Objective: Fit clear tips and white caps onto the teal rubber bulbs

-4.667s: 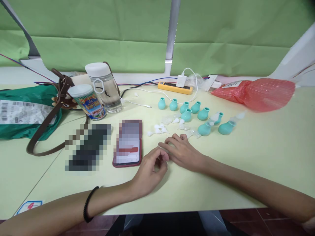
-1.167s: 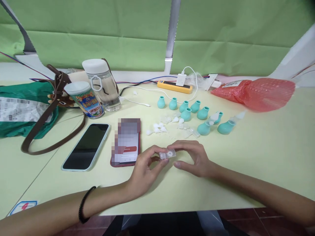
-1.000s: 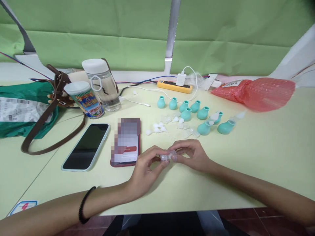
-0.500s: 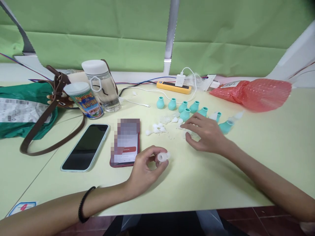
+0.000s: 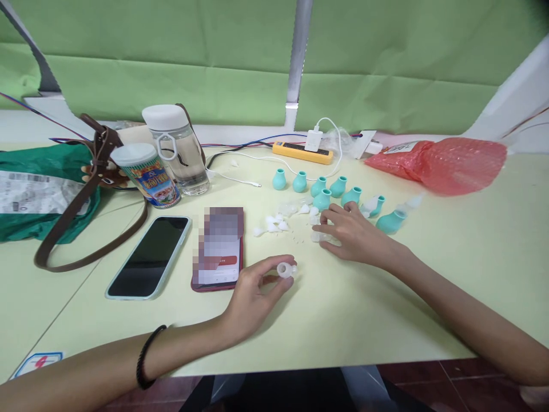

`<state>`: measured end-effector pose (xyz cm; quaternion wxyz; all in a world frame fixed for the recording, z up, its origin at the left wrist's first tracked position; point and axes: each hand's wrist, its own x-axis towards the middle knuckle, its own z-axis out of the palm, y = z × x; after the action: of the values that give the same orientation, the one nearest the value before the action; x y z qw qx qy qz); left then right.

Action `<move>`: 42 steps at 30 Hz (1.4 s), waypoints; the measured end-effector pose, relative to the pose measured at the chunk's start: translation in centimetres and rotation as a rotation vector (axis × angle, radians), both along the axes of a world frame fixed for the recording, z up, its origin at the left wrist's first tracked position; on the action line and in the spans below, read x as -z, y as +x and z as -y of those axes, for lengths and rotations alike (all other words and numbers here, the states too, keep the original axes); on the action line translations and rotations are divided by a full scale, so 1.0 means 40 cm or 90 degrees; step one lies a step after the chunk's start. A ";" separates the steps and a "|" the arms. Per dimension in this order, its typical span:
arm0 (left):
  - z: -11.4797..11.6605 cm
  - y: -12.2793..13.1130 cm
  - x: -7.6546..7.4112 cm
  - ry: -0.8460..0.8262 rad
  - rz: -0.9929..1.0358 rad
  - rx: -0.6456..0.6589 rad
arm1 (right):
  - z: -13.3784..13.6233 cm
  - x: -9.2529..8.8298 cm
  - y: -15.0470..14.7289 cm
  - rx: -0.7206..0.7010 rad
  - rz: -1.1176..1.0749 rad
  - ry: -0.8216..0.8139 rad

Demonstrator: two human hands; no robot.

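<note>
Between thumb and fingertips, my left hand pinches a small translucent plastic piece with a round hole, its hole facing me. Farther right, my right hand is low over the table, its thumb and fingers closing around a clear plastic piece that they partly hide. Small white cone-shaped pieces lie in a loose pile left of the right hand. Behind that hand are several turquoise rubber bulbs with open necks. A turquoise bulb at the right lies tilted with a translucent tip in its neck.
Left of my hands lie a phone in a red case and a dark-screened phone. Beyond them stand a noodle cup and a water bottle. A yellow power strip and a red plastic bag lie at the back.
My right hand has lowered slightly and brought its fingers together at the clear pieces. In my left hand the translucent piece has turned slightly, showing its hole more.
</note>
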<state>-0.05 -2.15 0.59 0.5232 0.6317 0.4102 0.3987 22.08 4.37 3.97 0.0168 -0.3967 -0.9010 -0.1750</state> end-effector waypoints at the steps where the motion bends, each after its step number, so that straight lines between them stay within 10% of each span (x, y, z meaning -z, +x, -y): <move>1: 0.000 0.001 0.001 -0.008 0.006 0.002 | 0.000 -0.012 0.006 0.006 -0.009 0.010; 8: -0.002 0.004 0.006 -0.013 0.029 0.006 | -0.024 -0.098 0.088 0.273 -0.124 0.201; 13: -0.002 0.004 0.007 0.010 -0.006 0.006 | -0.059 -0.087 0.105 0.373 -0.171 0.108; 28: -0.003 -0.002 0.016 -0.008 -0.016 -0.014 | -0.130 -0.057 -0.045 0.364 0.064 0.048; 36: -0.002 0.001 0.010 0.007 -0.017 -0.006 | -0.118 -0.056 -0.034 0.358 -0.120 0.006; 42: 0.000 -0.001 -0.003 -0.017 -0.008 -0.011 | -0.022 -0.110 -0.064 0.094 -0.593 -0.133</move>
<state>-0.11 -2.14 0.70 0.5255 0.6237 0.4239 0.3940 19.54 5.24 8.35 0.3660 -0.4953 -0.7799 0.1115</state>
